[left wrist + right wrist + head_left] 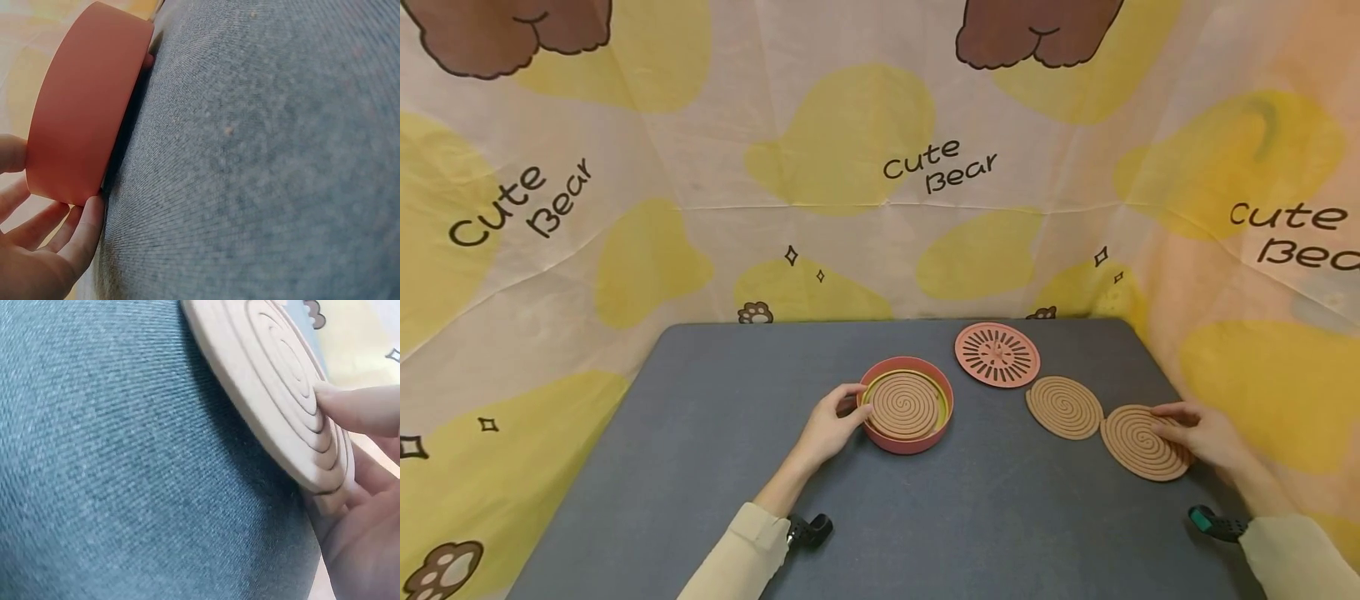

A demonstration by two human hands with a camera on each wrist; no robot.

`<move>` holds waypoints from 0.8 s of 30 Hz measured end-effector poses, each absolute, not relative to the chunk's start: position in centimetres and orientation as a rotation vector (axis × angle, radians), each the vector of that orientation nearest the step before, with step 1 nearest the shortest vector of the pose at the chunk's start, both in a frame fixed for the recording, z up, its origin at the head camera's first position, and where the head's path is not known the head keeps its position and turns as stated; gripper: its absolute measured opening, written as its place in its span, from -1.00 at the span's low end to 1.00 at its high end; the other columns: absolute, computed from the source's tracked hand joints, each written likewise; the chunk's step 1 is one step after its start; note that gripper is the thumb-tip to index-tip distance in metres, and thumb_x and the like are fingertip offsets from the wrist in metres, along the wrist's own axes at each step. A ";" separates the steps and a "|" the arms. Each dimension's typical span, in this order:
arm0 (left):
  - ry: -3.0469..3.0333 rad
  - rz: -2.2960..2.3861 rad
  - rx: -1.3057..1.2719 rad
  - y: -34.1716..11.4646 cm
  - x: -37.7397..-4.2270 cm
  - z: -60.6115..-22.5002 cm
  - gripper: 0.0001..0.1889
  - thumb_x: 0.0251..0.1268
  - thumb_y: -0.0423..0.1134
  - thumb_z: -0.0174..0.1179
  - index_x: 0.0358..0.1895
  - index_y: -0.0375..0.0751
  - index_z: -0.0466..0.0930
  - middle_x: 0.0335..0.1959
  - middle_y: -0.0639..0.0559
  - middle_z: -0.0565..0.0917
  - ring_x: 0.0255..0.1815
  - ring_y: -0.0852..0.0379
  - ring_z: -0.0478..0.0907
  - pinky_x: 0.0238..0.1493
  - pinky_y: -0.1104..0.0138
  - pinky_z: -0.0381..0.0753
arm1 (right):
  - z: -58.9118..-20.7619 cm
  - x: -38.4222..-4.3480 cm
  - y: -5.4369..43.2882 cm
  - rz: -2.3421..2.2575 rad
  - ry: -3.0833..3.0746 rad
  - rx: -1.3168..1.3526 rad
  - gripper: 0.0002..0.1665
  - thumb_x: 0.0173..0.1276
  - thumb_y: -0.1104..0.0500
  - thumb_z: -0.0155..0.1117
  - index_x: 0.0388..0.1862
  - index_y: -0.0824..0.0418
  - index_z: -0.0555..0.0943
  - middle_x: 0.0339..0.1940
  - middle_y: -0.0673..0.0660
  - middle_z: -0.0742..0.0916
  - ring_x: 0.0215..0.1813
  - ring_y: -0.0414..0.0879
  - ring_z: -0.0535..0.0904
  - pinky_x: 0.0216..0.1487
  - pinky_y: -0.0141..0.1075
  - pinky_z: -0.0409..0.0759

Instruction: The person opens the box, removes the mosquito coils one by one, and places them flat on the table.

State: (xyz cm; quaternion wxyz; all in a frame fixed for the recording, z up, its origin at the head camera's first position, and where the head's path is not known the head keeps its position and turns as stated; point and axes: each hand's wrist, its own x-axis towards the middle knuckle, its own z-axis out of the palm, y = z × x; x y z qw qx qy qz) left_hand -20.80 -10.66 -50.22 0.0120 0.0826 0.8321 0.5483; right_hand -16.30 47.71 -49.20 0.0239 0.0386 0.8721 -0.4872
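My left hand holds the left side of a round red tin, thumb at the rim and fingers along the outer wall. In the left wrist view, the fingers lie against the smooth red wall, low near the table. Inside the tin, within a yellow-green inner ring, lies a tan mosquito coil. At the far right, my right hand pinches the edge of another mosquito coil. The right wrist view shows the thumb on top of this coil and other fingers beneath its edge.
A third mosquito coil lies flat between the tin and the right-hand coil. Behind it is a pink slotted lid near the back edge of the dark grey table. Printed cloth hangs behind and along the sides.
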 end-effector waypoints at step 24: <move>2.584 1.737 0.280 -10.7 -21.0 -50.4 -0.62 0.43 -0.14 0.32 0.23 -0.14 0.61 0.19 -0.12 0.63 0.24 -0.13 0.57 0.09 -0.01 0.61 | -45.6 -18.3 43.4 -1.146 3.040 -0.136 -0.60 0.47 0.15 0.34 0.09 0.46 0.64 -0.01 0.40 0.73 -0.21 -0.59 0.50 -0.24 -0.54 0.51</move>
